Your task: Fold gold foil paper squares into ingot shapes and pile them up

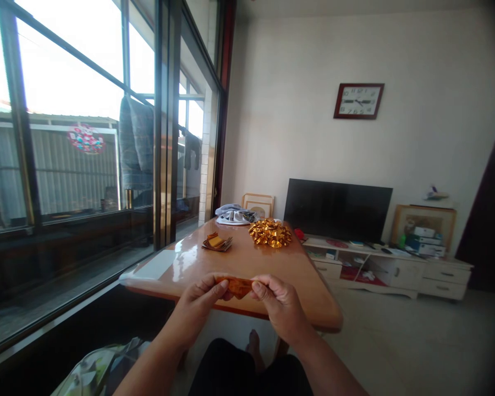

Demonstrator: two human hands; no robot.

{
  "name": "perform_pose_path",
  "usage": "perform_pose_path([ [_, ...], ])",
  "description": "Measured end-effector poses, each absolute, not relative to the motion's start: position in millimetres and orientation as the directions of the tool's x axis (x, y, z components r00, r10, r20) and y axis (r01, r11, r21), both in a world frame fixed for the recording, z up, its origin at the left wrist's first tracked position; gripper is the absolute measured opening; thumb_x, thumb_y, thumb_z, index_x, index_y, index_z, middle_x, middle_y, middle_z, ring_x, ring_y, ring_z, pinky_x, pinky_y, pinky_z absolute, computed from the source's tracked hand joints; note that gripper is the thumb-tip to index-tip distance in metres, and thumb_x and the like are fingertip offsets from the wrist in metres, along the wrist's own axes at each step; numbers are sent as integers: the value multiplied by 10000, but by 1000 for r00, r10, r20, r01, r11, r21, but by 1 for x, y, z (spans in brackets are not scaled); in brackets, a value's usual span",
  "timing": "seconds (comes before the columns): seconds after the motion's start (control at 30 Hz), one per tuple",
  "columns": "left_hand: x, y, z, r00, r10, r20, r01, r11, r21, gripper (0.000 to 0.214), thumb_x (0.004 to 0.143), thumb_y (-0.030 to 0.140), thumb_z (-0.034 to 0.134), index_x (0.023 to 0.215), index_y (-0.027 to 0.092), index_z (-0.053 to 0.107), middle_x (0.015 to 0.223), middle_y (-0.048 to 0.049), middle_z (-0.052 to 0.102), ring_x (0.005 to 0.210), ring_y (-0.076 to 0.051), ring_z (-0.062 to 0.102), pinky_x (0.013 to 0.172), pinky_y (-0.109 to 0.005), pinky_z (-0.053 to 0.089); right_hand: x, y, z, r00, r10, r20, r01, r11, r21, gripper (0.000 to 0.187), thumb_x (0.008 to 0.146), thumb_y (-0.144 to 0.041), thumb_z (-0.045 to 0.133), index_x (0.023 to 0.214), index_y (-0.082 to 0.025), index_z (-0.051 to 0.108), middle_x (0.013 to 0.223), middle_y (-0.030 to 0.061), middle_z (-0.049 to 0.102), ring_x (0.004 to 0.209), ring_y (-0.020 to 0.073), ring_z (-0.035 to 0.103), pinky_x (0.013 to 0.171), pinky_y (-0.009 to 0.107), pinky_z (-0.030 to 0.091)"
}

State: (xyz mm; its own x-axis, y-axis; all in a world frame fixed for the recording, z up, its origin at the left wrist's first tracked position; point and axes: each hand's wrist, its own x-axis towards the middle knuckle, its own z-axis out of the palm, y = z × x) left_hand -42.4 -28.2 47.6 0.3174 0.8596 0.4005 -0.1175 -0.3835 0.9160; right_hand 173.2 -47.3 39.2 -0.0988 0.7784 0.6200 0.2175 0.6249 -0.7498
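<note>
Between my two hands is a small folded piece of gold foil paper [239, 287], stretched out sideways just over the table's near edge. My left hand [206, 294] pinches its left end, and my right hand [274, 300] pinches the right end between thumb and fingers. Beyond them, on the glossy wooden table [247, 264], lies a small stack of flat foil sheets [216, 241] with a yellow square on top. A heap of shiny folded gold foil pieces [270, 233] sits farther back on the right.
Folded cloth [235, 214] lies at the table's far end. A white sheet [150, 267] rests at the left edge, beside large windows [82, 132]. To the right, a low cabinet [404, 272] carries boxes, with a television [338, 209] behind. Bags [103, 368] stand at lower left.
</note>
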Motion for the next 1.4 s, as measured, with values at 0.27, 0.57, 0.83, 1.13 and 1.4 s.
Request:
perform_pose_path([
  [0.27,-51,-27,47,360,841,403,-115,-388,914,289,886,360,700,1126,211,762,982,-62,753,964,-205,651,900,-308,495,177,-51,37,-113,643,757,304,748,-590,183,980,-282,580,1085,-226,720,925,37,725,856,167,676,794,267,520],
  [0.57,-57,-30,54,393,826,404,-82,-406,910,286,866,316,724,1135,231,772,1107,-66,768,1065,-253,678,989,-369,508,180,-60,37,-141,546,826,335,811,-479,224,969,-205,578,1146,-251,708,1004,48,729,923,177,688,841,282,534],
  [0.83,-40,-25,48,379,848,371,-182,-324,928,273,898,352,680,1093,169,737,999,-84,746,951,-215,666,914,-332,500,177,-54,29,-26,727,686,248,669,-700,226,982,-361,567,1039,-201,716,785,21,708,739,160,668,709,259,515],
  [1.13,-21,-27,50,292,888,356,-140,-329,934,245,853,401,714,923,166,709,834,-35,695,802,-170,607,778,-266,467,176,-55,31,10,796,605,207,590,-780,328,962,-472,563,918,-182,708,718,26,675,704,172,642,682,272,501],
  [1.4,-17,-26,53,295,887,355,-84,-346,934,290,861,443,685,868,155,718,801,-39,690,761,-172,595,742,-272,468,181,-46,22,-38,921,387,-19,387,-922,428,895,-576,614,893,-157,702,721,36,679,657,162,612,656,281,503],
])
